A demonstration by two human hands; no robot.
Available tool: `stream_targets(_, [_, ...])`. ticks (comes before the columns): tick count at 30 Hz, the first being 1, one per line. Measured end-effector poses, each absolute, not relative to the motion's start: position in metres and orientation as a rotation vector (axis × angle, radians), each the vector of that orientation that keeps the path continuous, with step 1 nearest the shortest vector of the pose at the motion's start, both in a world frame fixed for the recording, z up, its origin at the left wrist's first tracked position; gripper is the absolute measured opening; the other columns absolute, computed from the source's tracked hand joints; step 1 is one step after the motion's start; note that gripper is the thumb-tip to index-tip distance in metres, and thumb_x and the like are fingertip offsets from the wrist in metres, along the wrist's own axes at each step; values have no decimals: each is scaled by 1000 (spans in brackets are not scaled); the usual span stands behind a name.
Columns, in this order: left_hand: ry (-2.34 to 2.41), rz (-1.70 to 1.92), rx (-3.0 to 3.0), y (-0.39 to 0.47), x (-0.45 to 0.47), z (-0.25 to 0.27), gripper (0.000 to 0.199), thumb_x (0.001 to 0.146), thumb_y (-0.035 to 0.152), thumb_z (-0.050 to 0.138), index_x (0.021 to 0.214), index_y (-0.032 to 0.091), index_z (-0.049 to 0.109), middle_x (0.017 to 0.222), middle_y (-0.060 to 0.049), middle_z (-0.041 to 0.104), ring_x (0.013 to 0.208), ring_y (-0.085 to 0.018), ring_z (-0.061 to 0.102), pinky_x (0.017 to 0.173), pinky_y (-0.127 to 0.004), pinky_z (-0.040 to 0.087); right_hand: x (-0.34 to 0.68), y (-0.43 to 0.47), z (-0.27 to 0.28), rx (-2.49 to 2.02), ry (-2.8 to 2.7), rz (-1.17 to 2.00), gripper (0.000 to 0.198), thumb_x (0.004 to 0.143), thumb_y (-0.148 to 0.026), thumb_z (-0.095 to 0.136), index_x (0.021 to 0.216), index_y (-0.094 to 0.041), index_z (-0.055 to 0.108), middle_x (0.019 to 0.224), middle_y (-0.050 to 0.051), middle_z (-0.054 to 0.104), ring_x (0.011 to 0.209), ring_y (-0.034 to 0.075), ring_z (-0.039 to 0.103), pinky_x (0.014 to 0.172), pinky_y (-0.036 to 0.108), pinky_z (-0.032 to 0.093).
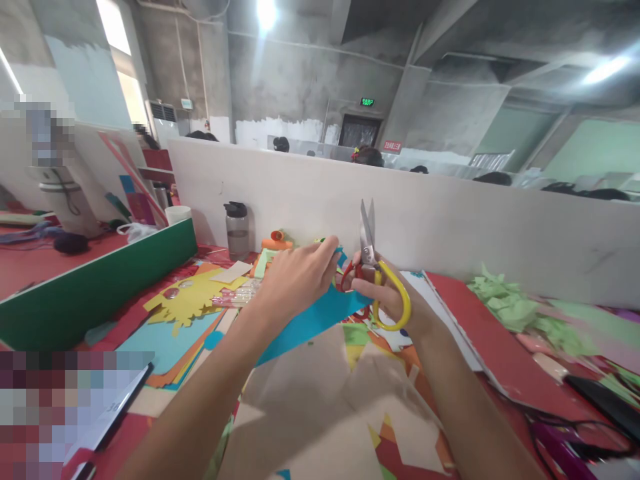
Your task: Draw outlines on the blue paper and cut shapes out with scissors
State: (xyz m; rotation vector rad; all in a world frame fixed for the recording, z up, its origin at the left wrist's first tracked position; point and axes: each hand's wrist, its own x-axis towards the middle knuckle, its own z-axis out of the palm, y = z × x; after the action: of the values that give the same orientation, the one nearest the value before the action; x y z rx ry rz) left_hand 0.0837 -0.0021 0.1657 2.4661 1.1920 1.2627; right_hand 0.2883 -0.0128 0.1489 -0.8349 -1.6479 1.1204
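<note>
My left hand (303, 273) is closed, its fingers curled at the upper edge of a sheet of blue paper (317, 320). A small blue bit shows past its fingertips. My right hand (390, 297) grips scissors (369, 250) with one yellow and one red handle loop. The blades point upward, slightly parted, with no paper between them. The blue sheet's right corner reaches the right thumb; whether the thumb pinches it I cannot tell. Beneath both hands lies beige paper (300, 400) with coloured scraps (390, 447).
A white partition (300, 187) stands behind the desk, with a water bottle (237, 230) before it. Yellow cut paper (187, 300) and coloured sheets lie left, beside a green divider (100, 287). Crumpled green paper (505, 300), a red board (495, 333) and a black phone-like object (605, 403) lie right.
</note>
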Motion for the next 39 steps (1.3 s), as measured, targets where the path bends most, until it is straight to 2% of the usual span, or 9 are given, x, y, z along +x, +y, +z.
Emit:
stream_targets(5, [1251,1272,2570,-26,85,174,9,97,29,50,95,22,56,75,-5,59,66,-20,57,62,-29,31,294,-14,144,-830,-1727,1187,43,74,-36,87,101,-23,56,85,1,67,64,15,61,62,28,53])
stream_targets(9, [1436,1010,2775,-49,86,190,18,100,25,39,106,23,56,78,-5,64,66,-19,61,63,-28,36,301,-18,144,-771,-1836,1228,40,71,-30,88,90,-21,55,80,-1,61,61,13,58,53,24,49])
stream_targets(13, [1419,688,2882,-52,82,198,24,101,26,35,111,22,56,74,-5,66,66,-22,63,65,-31,41,314,-15,144,-806,-1909,1292,38,76,-32,85,94,-21,54,85,0,60,61,12,58,53,25,51])
stream_targets(20, [1084,484,2523,3,73,169,16,92,32,53,100,22,62,80,-4,66,63,-17,60,56,-27,38,330,-3,144,-1037,-2134,1141,43,78,-33,84,112,-21,60,91,1,63,64,13,59,58,25,52])
stream_targets(23, [900,425,2201,26,70,153,29,84,36,66,110,23,62,85,-1,68,57,-13,59,50,-24,39,332,1,143,-1150,-2164,990,54,79,-37,82,128,-25,61,101,6,67,81,21,66,69,30,57])
stream_targets(28, [782,525,1959,46,63,134,51,75,30,76,122,23,59,78,2,64,61,-13,60,54,-23,42,338,6,139,-1269,-2180,824,53,78,-38,81,126,-26,63,119,9,67,107,30,65,85,33,57])
stream_targets(31, [733,515,1787,55,62,123,58,73,31,79,124,22,55,79,2,64,67,-14,61,58,-24,44,341,7,137,-1322,-2129,848,55,75,-43,83,122,-23,63,113,9,67,99,27,66,78,32,56])
stream_targets(34, [715,574,1667,63,65,112,52,67,35,85,111,19,60,85,-1,67,72,-15,62,63,-26,45,340,8,136,-1317,-2060,933,54,73,-49,83,114,-22,61,98,5,66,84,22,63,69,29,53])
stream_targets(39, [748,634,1505,72,71,98,46,63,42,89,92,16,65,87,-2,66,77,-13,62,71,-26,48,339,7,141,-1299,-1902,1003,55,77,-60,78,109,-23,51,81,-4,52,59,10,47,50,22,41])
